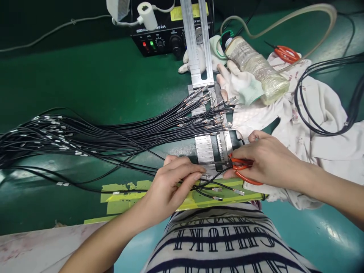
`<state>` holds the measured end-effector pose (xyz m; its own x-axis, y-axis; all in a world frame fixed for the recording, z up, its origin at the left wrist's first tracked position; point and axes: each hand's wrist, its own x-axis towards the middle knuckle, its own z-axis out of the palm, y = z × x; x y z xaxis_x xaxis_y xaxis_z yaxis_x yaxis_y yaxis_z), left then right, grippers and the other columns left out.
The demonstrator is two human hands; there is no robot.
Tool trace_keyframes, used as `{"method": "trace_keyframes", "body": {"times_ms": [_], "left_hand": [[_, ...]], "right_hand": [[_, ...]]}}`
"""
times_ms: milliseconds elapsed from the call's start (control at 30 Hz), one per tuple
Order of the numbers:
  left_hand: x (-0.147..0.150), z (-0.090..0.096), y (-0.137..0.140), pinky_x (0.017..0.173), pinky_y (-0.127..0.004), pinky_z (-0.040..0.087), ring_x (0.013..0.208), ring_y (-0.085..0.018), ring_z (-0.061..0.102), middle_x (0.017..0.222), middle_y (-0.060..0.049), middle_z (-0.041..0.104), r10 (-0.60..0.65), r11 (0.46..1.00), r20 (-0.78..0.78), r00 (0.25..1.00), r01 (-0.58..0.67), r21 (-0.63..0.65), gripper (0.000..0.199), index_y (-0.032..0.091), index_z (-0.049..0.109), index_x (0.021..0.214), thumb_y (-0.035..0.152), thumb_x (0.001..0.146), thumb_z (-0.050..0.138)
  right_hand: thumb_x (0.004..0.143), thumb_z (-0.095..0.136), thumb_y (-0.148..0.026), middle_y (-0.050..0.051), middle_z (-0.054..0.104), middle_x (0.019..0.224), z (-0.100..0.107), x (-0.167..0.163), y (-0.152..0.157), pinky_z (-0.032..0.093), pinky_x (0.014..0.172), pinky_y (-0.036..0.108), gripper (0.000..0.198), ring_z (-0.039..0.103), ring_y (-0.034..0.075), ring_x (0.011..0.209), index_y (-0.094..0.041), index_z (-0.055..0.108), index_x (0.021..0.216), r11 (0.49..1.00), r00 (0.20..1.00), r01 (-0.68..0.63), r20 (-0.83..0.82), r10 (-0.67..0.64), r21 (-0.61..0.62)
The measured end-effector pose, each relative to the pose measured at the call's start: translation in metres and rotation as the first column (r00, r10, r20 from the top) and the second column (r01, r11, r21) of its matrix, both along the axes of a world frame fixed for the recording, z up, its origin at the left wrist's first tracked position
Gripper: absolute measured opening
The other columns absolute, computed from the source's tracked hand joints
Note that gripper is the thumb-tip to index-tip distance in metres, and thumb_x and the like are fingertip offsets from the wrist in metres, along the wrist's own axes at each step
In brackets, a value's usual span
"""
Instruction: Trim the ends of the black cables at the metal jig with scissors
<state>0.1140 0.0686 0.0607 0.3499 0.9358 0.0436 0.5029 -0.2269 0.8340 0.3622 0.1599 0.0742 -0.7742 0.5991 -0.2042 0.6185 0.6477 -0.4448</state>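
At green bench (85, 83), head view: L hand (178, 182) pinches metal-tipped black cable (206, 175), tip pointing R; R hand (264, 159) grips red-handled pliers (240, 167), nose aimed L, just beyond tip. Slotted silver metal plate (204, 148) by both; black cable bundle (127, 131) beyond L hand, white cloth (321, 159) R.

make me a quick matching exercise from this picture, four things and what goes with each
Column one:
1. right hand
2. left hand
3. control box
4. bottle

Column two:
A. lies beside a white glove
B. holds an orange-handled tool
C. shows a red switch and a green switch
D. pinches a metal cable end

Pairs: 1-B, 2-D, 3-C, 4-A
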Motion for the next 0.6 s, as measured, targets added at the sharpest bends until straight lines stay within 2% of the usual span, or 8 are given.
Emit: {"method": "trace_keyframes", "body": {"times_ms": [133,333,600], "left_hand": [[0.0,0.006,0.002,0.081,-0.03,0.036,0.082,-0.014,0.058,0.09,-0.001,0.067,-0.037,0.999,-0.036,0.999,0.036,-0.035,0.013,0.018,0.064,0.101,0.011,0.096,0.055],[0.0,0.013,0.003,0.079,-0.03,0.038,0.082,-0.017,0.056,0.089,-0.004,0.062,-0.132,0.988,-0.158,0.979,0.116,-0.107,0.019,0.017,0.064,0.106,0.014,0.1,0.046],[-0.006,0.013,0.008,0.082,-0.03,0.037,0.086,-0.016,0.058,0.091,-0.002,0.065,-0.169,0.972,-0.076,0.983,0.154,-0.176,0.014,0.019,0.064,0.1,0.017,0.099,0.05]], "right_hand": [[0.094,0.047,-0.051,-0.007,0.045,0.047,0.0,0.001,-0.002,0.026,0.073,0.032,0.049,0.017,0.011,0.052,-0.019,0.042,0.058,1.0,1.0,-0.004,0.001,0.004,0.012],[0.095,0.047,-0.051,-0.006,0.044,0.045,0.0,-0.001,-0.005,0.026,0.073,0.033,0.049,0.015,0.012,0.053,-0.02,0.042,0.057,0.999,0.999,-0.014,-0.03,0.016,0.052],[0.092,0.051,-0.061,-0.008,0.043,0.047,-0.003,0.0,-0.007,0.025,0.073,0.031,0.055,0.009,0.012,0.055,-0.019,0.043,0.057,0.999,0.999,-0.015,-0.031,0.016,0.038]]}}
